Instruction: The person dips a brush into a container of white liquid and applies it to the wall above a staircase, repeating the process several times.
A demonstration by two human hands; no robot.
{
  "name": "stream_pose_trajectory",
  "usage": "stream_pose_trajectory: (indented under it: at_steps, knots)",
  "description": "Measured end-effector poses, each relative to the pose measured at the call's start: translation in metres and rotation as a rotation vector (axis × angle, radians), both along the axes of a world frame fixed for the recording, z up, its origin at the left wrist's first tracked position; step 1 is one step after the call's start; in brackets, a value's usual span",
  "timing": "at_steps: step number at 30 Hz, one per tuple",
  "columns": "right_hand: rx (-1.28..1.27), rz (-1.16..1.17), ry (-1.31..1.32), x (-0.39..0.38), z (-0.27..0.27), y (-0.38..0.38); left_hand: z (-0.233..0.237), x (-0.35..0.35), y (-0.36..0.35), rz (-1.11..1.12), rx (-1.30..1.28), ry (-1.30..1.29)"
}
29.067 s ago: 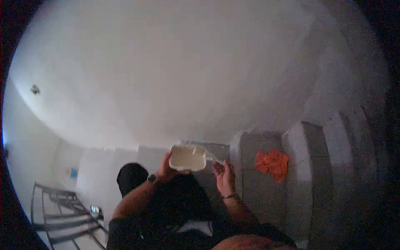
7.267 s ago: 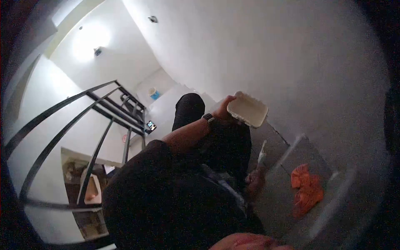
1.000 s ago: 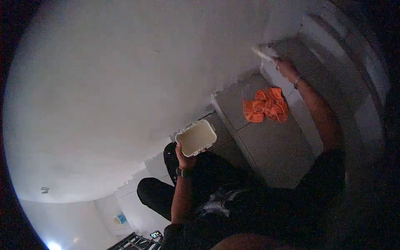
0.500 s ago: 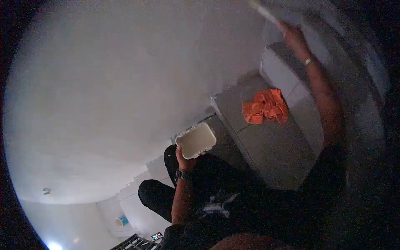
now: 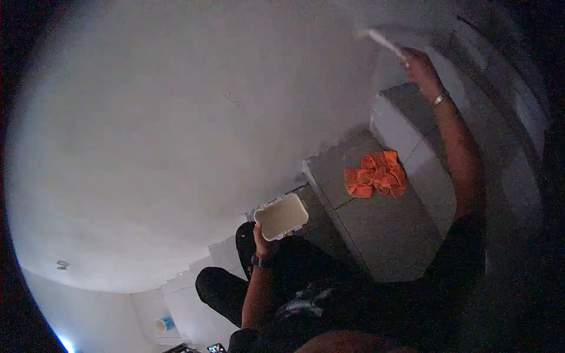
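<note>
Reaching high toward the upper right, the right hand (image 5: 419, 62) has its grip closed around the handle of a slim pale brush (image 5: 381, 40). The brush's far end lies against the white plastered wall (image 5: 176, 117). The tool is blurred, so its bristles cannot be made out. A thin metal bracelet (image 5: 439, 99) sits on that wrist, and the bare forearm runs down from it along the right side of the view.

Near the middle, the left hand (image 5: 263, 238) holds a shallow white rectangular tray (image 5: 282, 215) filled with cream-coloured paint. Its grip is closed on the tray's near end from below. The tray is roughly level, just beside the wall and above the person's dark-trousered legs. A dark wristwatch (image 5: 259, 260) circles the left wrist.

A crumpled orange cloth (image 5: 376, 175) lies on a grey tiled stair step (image 5: 376, 235), between the two hands and touching neither. It rests close to the riser of the next grey step up (image 5: 406, 97), which sits just below the raised right hand.

Far below at the lower left, a small blue-and-white cup (image 5: 162, 323) stands on a pale lower level, well apart from everything else.
</note>
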State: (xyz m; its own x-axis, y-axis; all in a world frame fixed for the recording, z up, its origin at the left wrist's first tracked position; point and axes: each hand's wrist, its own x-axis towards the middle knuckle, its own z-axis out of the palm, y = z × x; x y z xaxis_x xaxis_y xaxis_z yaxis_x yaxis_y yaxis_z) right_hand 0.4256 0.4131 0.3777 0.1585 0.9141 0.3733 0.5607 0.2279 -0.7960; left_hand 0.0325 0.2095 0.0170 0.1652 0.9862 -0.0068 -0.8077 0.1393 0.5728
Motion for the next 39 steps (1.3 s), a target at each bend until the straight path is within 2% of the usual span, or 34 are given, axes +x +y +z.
stream_pose_trajectory:
  at_steps: [1,4,6,8,10,11,13,16,19,20,21,22,23,24,25,26,27,28,29,32,33,35,36,37,38,39]
  knots:
    - [0.133,0.058,0.140,-0.001,0.003,0.000,0.002,0.002,-0.002,0.023,-0.026,-0.033]
    - [0.077,-0.005,0.143,0.002,-0.015,0.009,0.005,0.001,-0.005,0.033,-0.058,-0.055]
    - [0.921,-0.259,-1.229,0.048,-0.094,0.063,0.007,0.000,-0.003,0.016,-0.063,-0.040]
    - [-0.154,-0.020,-0.006,0.011,-0.119,0.022,0.011,0.001,-0.005,-0.003,-0.007,-0.035]
    - [-0.334,-0.036,-0.223,0.014,-0.149,0.011,0.002,0.001,-0.006,0.031,-0.032,-0.055]
    - [-0.391,-0.041,-0.251,0.015,-0.153,0.006,0.003,0.001,-0.006,0.042,-0.046,-0.063]
    - [-0.348,-0.003,-0.285,0.024,-0.141,0.020,0.007,0.002,-0.006,0.041,-0.068,-0.085]
    - [-0.030,0.072,-0.535,0.050,-0.079,0.065,-0.006,-0.005,0.000,0.004,-0.053,-0.095]
    - [0.124,0.071,-0.348,0.026,-0.008,0.036,-0.066,-0.016,0.012,0.031,-0.023,-0.037]
    - [0.162,0.073,-0.305,0.011,0.013,0.019,-0.065,-0.015,0.010,0.057,-0.021,-0.007]
    - [0.188,0.069,-0.014,-0.003,0.022,0.006,-0.063,-0.014,0.009,0.083,-0.019,0.023]
    - [0.209,0.067,0.276,-0.010,0.025,0.000,-0.030,-0.005,0.001,0.051,-0.033,-0.045]
    - [0.206,0.073,0.271,-0.006,0.016,0.010,-0.005,-0.001,-0.002,0.019,-0.047,-0.110]
    - [0.544,0.041,-0.354,0.010,-0.008,0.029,0.002,0.000,-0.003,0.024,-0.048,-0.115]
    - [0.625,0.032,-0.710,0.039,-0.054,0.056,0.005,0.002,-0.003,0.057,-0.042,-0.092]
    - [0.756,0.012,-1.037,0.067,-0.099,0.083,0.008,0.002,-0.003,0.093,-0.036,-0.071]
    - [0.649,0.019,-1.084,0.093,-0.144,0.102,0.008,0.003,-0.004,0.104,-0.039,-0.081]
    - [0.023,0.096,-0.625,0.045,-0.131,0.049,0.009,0.001,-0.005,0.091,-0.017,-0.067]
    - [-0.469,-0.103,-0.176,-0.009,-0.114,-0.010,0.009,0.001,-0.007,0.084,0.004,-0.056]
    - [-0.287,0.100,-0.389,-0.031,-0.164,-0.057,0.029,0.006,-0.011,0.180,-0.075,0.028]
    - [-0.193,0.214,-0.481,-0.050,-0.169,-0.078,0.037,0.006,-0.011,0.132,-0.070,-0.025]
    - [-0.079,0.290,-0.417,-0.098,-0.175,-0.123,0.036,0.002,-0.011,0.057,-0.085,-0.040]
    - [-0.134,0.355,-0.440,-0.120,-0.181,-0.141,0.021,0.001,-0.008,0.157,-0.109,0.043]
    - [-0.280,0.421,-0.069,-0.133,-0.185,-0.157,0.022,0.000,-0.007,0.082,-0.047,0.028]
    - [-0.421,0.447,0.303,-0.144,-0.192,-0.170,0.020,-0.003,-0.011,0.111,-0.090,0.013]
    - [-0.457,0.460,0.299,-0.150,-0.201,-0.179,0.020,-0.006,-0.014,0.074,-0.075,0.012]
